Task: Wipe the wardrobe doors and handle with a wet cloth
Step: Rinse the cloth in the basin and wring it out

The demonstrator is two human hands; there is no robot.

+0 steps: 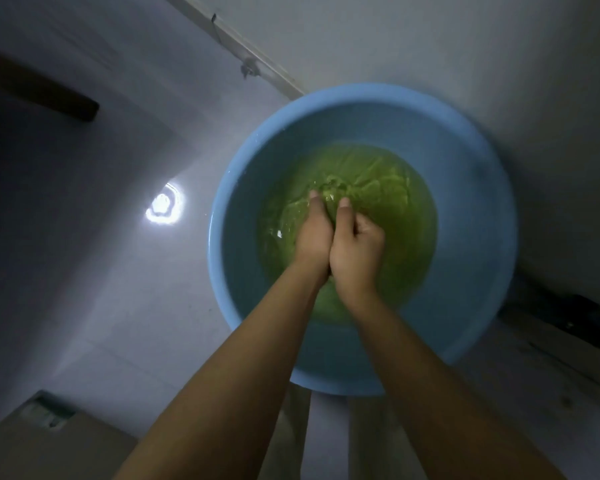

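Cloth [378, 188], green, lies under water in a round blue basin [478, 188] and covers most of the bottom. Both hands are down in the water, side by side and touching along their inner edges. The left hand [312, 233] has its fingers curled into a bunch of the cloth, with the thumb lying on top. The right hand [357, 244] does the same; its fingers are bent and sunk in the folds, and its thumb points forward beside the left one. Between the two thumbs the cloth rises in a wrinkled lump that breaks the surface.

No brand, label or writing can be read anywhere; the picture is dim.

The basin stands on a pale floor [118, 271], and its far rim comes close to a wall [430, 46]. A bright spot of light [163, 206] reflects on the floor to the left, well apart from the rim. On that side the floor is open. To the right, a dark strip [561, 317] runs along the foot of the wall, just beside the basin.
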